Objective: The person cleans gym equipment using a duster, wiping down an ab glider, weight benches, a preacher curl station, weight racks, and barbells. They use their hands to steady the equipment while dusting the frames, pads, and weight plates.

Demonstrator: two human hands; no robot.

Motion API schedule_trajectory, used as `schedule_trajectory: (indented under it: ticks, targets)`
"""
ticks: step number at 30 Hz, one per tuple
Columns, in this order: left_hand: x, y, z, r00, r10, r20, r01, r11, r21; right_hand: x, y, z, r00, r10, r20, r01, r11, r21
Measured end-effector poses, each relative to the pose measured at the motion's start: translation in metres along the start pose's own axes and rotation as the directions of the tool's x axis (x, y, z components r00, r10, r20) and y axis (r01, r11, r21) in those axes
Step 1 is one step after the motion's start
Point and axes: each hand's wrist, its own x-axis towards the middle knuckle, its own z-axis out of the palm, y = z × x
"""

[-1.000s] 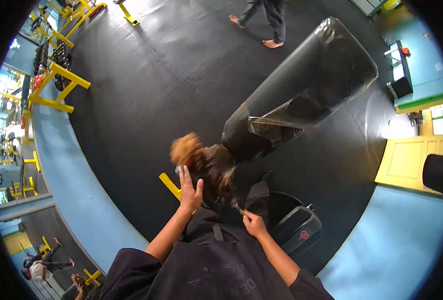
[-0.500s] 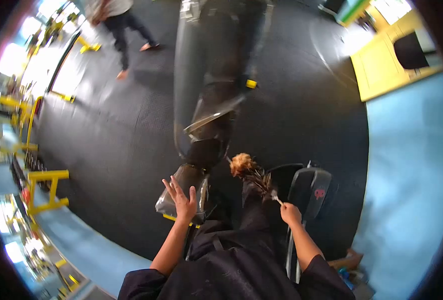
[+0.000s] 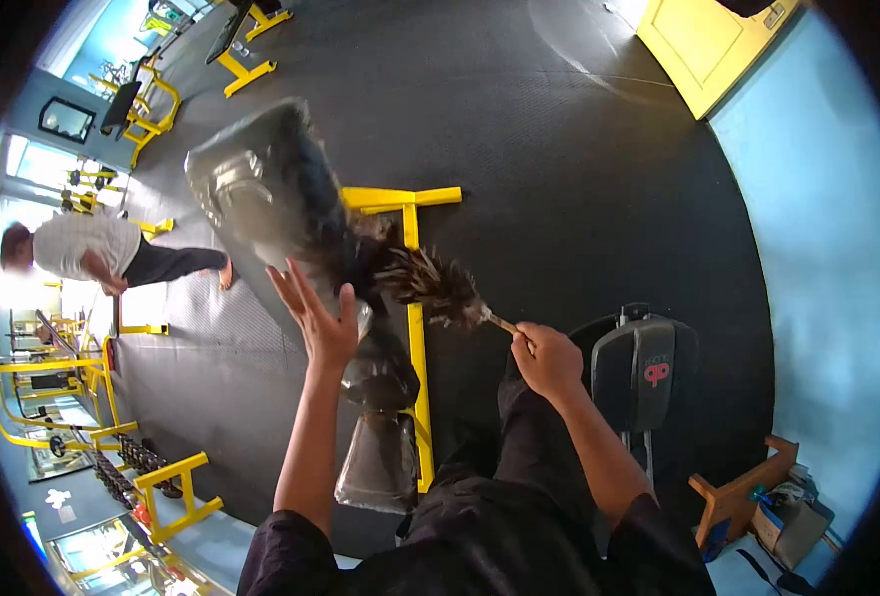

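Your right hand (image 3: 549,366) has its fingers (image 3: 527,350) wrapped round the handle (image 3: 502,324) of the feather duster (image 3: 440,290), plumes (image 3: 415,276) extending beyond them beside the black pad (image 3: 251,184), contact unclear through blur; your left hand (image 3: 326,333) is spread wide.

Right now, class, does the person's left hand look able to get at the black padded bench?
Probably yes: the left hand appears empty and overlaps the black padded bench in this view, with nothing visible between. The feather duster, in the right hand, sits to one side.

A red logo (image 3: 657,372) marks the black machine (image 3: 616,377), wording unreadable.
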Motion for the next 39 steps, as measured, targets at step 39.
schedule_trajectory:
  ticks: [39]
  targets:
    - [0.183,-0.016,0.288,0.027,-0.993,-0.114,0.750,0.096,-0.654,0.493,0.121,0.293,0.708,0.026,0.706,-0.168,0.977,0.133]
